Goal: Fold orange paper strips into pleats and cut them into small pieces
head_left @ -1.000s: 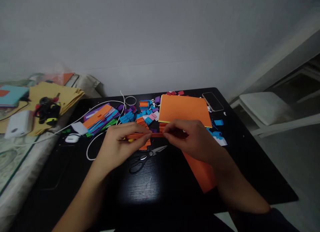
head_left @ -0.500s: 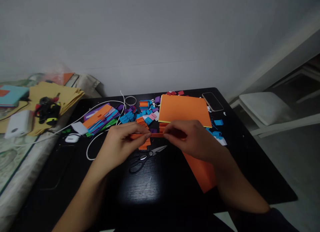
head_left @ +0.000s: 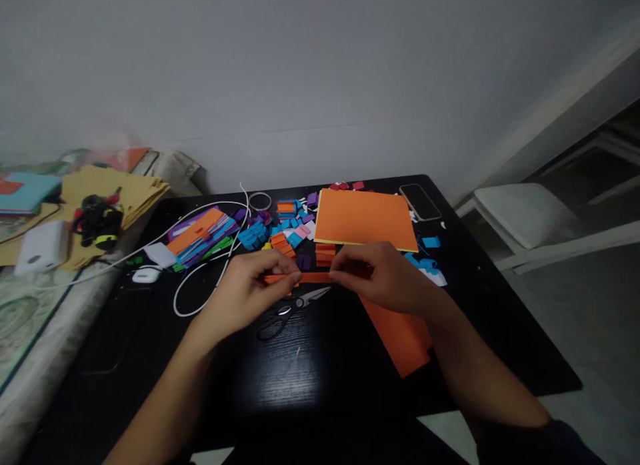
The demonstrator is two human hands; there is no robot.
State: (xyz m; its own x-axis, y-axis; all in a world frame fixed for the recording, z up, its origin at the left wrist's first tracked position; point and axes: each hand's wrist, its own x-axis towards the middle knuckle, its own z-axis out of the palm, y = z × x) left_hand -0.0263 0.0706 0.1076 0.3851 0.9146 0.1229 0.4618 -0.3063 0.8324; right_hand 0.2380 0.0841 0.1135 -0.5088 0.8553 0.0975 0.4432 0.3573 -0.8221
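Both hands, left (head_left: 250, 286) and right (head_left: 383, 278), pinch thumb to finger, forearms angled inward.

On our bench (head_left: 345, 365), the scissors (head_left: 300, 303) lie nearer us than the paper strip (head_left: 316, 277), which stretches between our left hand (head_left: 250, 285) and right hand (head_left: 383, 275). Behind the strip, to the right, sits the sheet stack (head_left: 367, 218), with 1 phone (head_left: 421, 203) just beside its right edge. Far left, we have the earbud case (head_left: 145, 275) before the paper pile (head_left: 200, 235).
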